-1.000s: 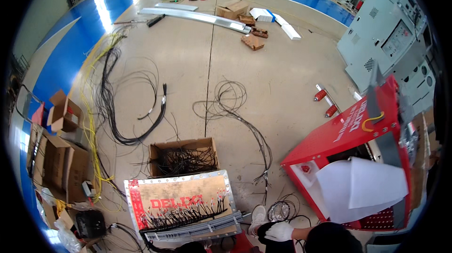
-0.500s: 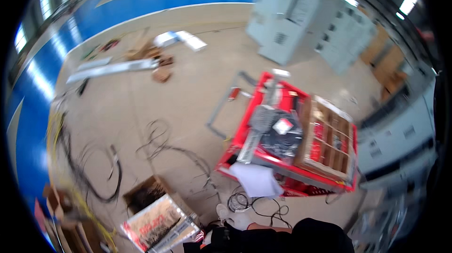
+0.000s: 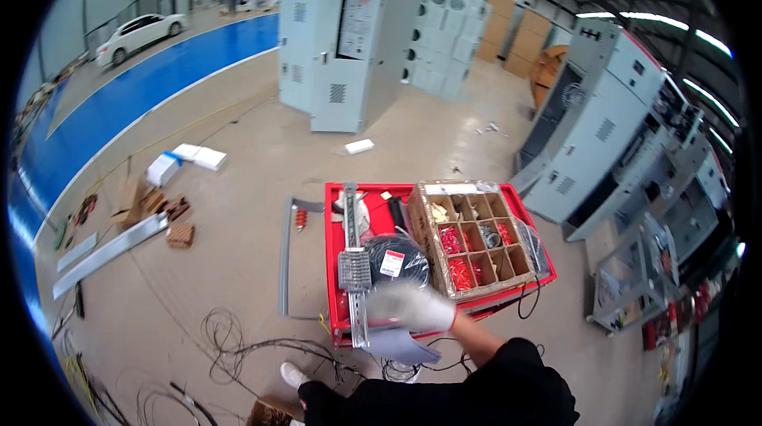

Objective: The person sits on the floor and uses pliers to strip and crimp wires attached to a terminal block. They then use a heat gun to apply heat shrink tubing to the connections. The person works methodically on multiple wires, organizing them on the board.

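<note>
A red tool cart [image 3: 336, 245] stands in front of me. On it lie a coil of black cable with a white label [image 3: 397, 255], a perforated metal rail [image 3: 354, 271] and a divided cardboard box of small red and yellow parts [image 3: 468, 243]. My right hand [image 3: 413, 307], in a white glove below a black sleeve, is blurred over the cart's front edge, beside the coil and above white paper sheets [image 3: 401, 345]. The blur hides whether its fingers grip anything. My left hand is out of sight.
Tall grey electrical cabinets [image 3: 349, 37] stand behind and to the right of the cart [image 3: 603, 132]. Loose black cables [image 3: 238, 343] trail on the floor at my feet. A long metal channel [image 3: 107, 247], cardboard scraps and white blocks [image 3: 186, 160] lie to the left. A white car [image 3: 139, 33] is parked far off.
The view has swung away from the cardboard boxes and floor cables onto the red cart, now centred and closer. My gloved right hand has risen over the cart's front edge.
</note>
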`<state>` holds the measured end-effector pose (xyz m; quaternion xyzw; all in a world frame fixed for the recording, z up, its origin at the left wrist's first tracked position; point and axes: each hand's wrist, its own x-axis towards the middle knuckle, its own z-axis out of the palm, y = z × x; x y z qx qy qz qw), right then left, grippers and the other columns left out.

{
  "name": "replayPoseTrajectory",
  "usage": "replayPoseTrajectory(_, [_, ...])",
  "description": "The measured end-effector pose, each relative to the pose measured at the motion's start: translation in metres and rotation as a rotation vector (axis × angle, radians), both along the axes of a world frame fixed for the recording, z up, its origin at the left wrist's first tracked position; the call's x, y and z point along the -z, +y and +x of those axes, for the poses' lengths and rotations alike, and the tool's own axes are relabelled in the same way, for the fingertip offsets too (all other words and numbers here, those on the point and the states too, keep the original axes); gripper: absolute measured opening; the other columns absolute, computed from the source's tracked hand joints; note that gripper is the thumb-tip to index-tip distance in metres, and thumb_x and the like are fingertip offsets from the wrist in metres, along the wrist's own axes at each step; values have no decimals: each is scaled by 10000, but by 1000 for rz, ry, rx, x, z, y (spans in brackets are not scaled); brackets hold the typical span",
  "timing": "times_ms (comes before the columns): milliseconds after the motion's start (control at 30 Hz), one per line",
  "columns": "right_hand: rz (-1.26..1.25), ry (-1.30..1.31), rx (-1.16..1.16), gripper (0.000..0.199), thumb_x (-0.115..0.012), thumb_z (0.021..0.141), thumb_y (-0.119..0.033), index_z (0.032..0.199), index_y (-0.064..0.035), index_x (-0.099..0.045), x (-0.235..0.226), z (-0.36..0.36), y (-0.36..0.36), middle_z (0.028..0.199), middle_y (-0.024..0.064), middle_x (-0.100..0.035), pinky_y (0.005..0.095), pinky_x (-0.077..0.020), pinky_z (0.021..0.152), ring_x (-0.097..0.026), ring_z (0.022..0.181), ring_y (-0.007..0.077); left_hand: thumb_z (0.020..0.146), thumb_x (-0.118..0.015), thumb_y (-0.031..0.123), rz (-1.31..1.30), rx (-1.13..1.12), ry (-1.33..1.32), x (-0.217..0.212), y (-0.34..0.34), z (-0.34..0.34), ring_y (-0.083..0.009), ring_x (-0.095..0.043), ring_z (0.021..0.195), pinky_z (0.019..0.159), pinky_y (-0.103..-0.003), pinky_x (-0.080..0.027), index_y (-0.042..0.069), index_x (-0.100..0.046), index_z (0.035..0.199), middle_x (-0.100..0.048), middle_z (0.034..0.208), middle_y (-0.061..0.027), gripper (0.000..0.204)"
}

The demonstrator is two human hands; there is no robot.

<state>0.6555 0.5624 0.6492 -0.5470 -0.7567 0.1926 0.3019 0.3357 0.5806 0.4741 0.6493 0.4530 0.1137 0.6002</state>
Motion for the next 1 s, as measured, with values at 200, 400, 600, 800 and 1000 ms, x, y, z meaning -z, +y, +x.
replayPoseTrajectory(200, [259,-474,1433,170,-645,866,-207,975,-128,-750,-6,261,58,892,183,-719,451,-535,820,-692,904,351,965,-560,268,-40,181,6,14,133,13,-214,-687,777,639,-372,-544,57,-707,1037,-705,893,-87,268])
replayPoseTrajectory(400, [-172,-461,1286,223,-716,792,-294,920,-122,-777,25,289,102,935,181,-725,449,-536,840,-689,901,366,960,-560,272,-86,192,119,12,236,-5,-215,-689,781,647,-374,-546,63,-710,1045,-709,899,-90,271])
replayPoseTrajectory(600, [-265,-672,1124,225,-700,809,-320,883,-119,-770,12,290,94,889,169,-722,486,-556,768,-697,845,359,955,-561,275,-158,195,224,34,278,6,-216,-691,785,655,-376,-547,69,-713,1054,-713,906,-94,275])
replayPoseTrajectory(800, [-511,-972,1082,181,-683,803,-242,859,-92,-767,11,289,129,920,162,-739,452,-587,733,-725,867,340,951,-561,279,-218,145,298,43,285,11,-216,-693,790,663,-378,-549,75,-715,1063,-717,913,-98,279])
replayPoseTrajectory(1000, [-599,-1116,822,168,-643,792,-198,868,-110,-764,1,294,147,894,157,-738,457,-583,721,-724,837,342,946,-562,283,-232,109,309,41,291,13,-217,-695,794,671,-380,-550,81,-718,1071,-721,919,-101,284])
